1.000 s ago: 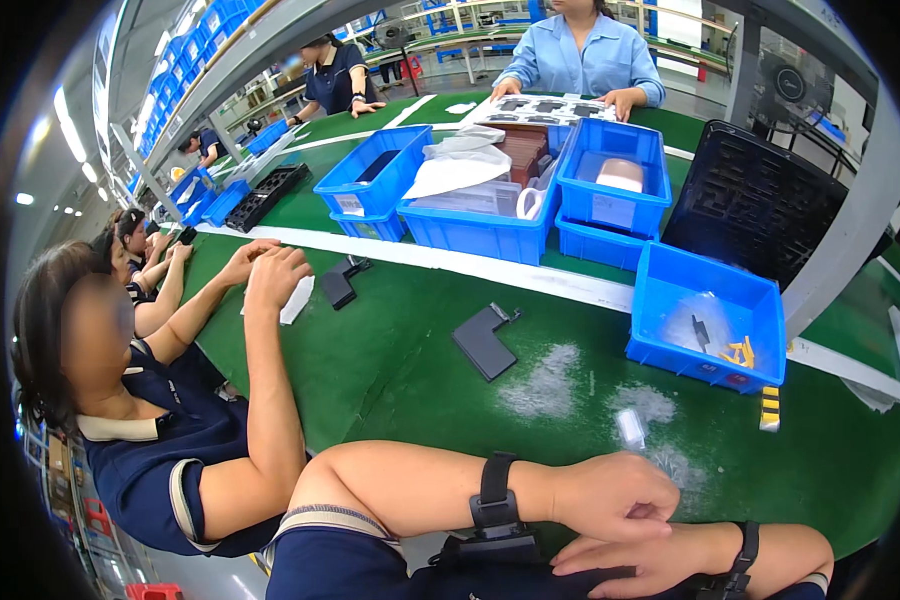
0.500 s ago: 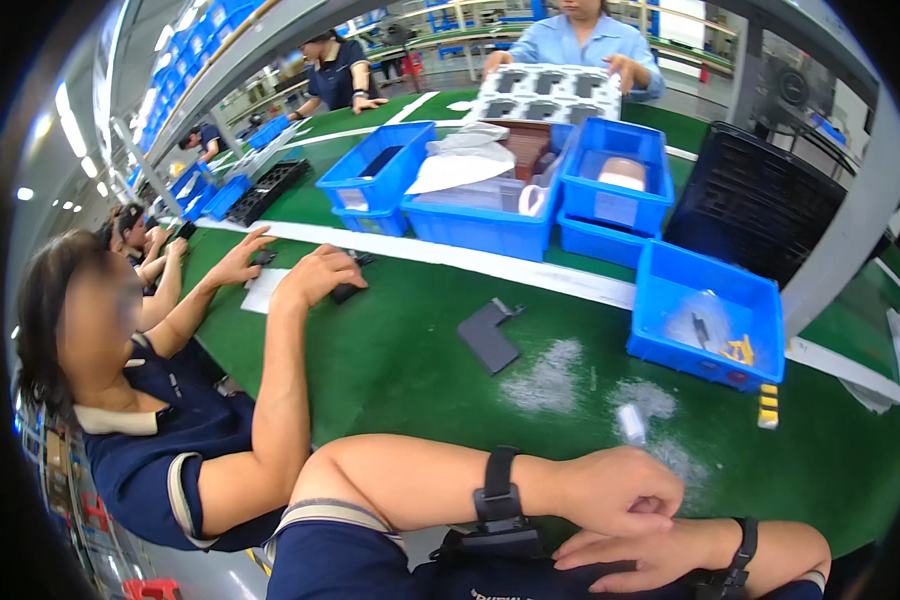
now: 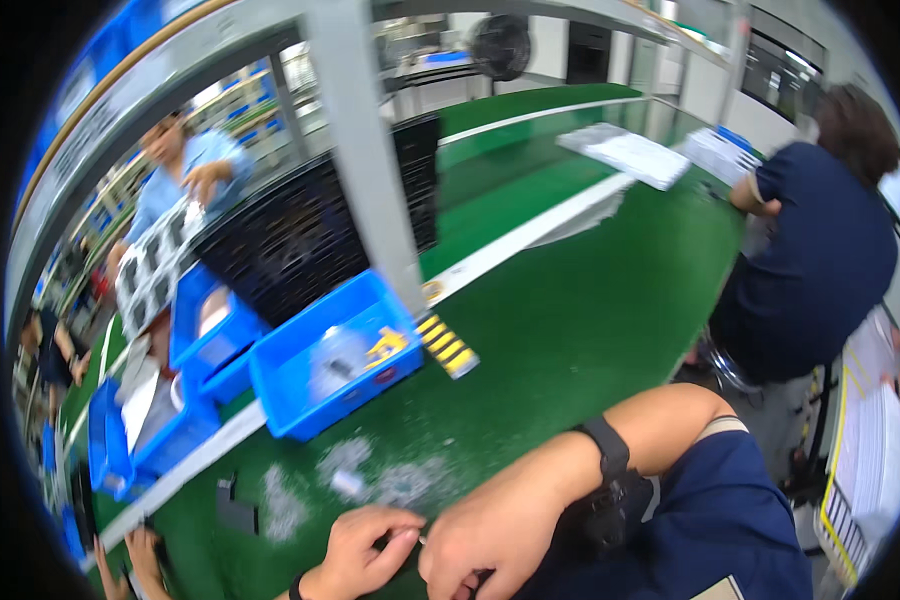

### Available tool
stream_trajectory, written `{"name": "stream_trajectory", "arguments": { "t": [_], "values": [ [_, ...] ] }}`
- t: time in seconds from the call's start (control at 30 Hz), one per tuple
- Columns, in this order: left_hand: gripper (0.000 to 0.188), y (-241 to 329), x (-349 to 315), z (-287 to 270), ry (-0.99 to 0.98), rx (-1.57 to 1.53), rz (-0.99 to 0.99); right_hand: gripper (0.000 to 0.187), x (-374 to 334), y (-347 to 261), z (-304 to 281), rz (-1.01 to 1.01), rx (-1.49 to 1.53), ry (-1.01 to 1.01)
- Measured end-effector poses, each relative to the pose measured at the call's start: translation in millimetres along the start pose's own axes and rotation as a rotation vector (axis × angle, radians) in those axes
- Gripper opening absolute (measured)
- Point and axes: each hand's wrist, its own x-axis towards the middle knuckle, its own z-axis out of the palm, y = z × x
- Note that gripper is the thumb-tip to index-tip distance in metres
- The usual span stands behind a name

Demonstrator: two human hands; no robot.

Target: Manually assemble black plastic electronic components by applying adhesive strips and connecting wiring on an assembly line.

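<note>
The small white piece lies on the green table among pale grit, just beyond the left hand, which is half curled, while the right hand is beside it with its fingers bent downward; whether either hand has hold of something, I cannot tell. To the left of the grit lies a dark part, and behind the white piece stands a blue bin containing yellow pieces, near a striped block. Farther away, a co-worker in light blue holds a white tray.
</note>
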Motion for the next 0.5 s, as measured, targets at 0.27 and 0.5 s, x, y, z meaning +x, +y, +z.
{"name": "stream_trajectory", "arguments": {
  "t": [0.27,0.5],
  "values": [
    [0.011,35.7,11.9,19.3,-0.214,-0.028,0.005,0.025,-194.0,38.2,-77.7,0.404,-0.559,1.141],
    [0.019,38.3,29.0,40.4,-0.36,-0.032,0.032,0.021,-370.0,107.0,-91.0,1.134,-1.159,1.857]
  ]
}}
